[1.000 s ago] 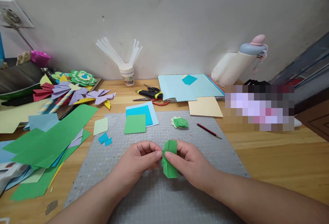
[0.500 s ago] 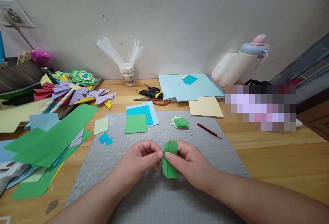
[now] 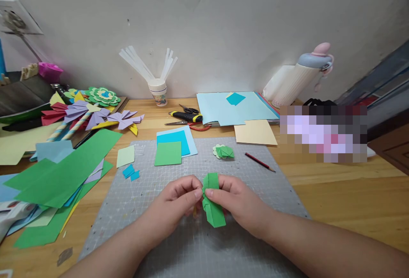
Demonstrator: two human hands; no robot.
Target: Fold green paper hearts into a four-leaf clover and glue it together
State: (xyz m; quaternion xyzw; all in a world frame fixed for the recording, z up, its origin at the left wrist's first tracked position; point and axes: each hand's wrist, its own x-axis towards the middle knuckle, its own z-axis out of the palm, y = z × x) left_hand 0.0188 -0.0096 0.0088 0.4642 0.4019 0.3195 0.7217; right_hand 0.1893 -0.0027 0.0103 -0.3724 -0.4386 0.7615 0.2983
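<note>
A folded piece of green paper (image 3: 214,214) is held upright above the grey cutting mat (image 3: 179,248). My right hand (image 3: 236,195) grips it from the right, thumb pressed on the front and fingers behind. At its left edge, the thumb and forefinger of my left hand (image 3: 183,195) are pinched together on the paper's rim; their tips partly cover that spot. Beyond my hands lie a small green folded piece on a pale scalloped shape (image 3: 223,152), a red-and-black pencil (image 3: 260,162) and a green paper square (image 3: 168,153) over blue sheets.
Green and coloured sheets (image 3: 68,173) are heaped at the left, below paper flowers (image 3: 96,114). Scissors, a black-and-yellow cutter (image 3: 187,116), a cup of white sticks (image 3: 159,93), a stack of paper (image 3: 236,110) and a bottle (image 3: 298,80) stand or lie along the wall.
The green paper has tilted, its lower end swinging slightly right and down. Both hands keep nearly the same place and grip.
</note>
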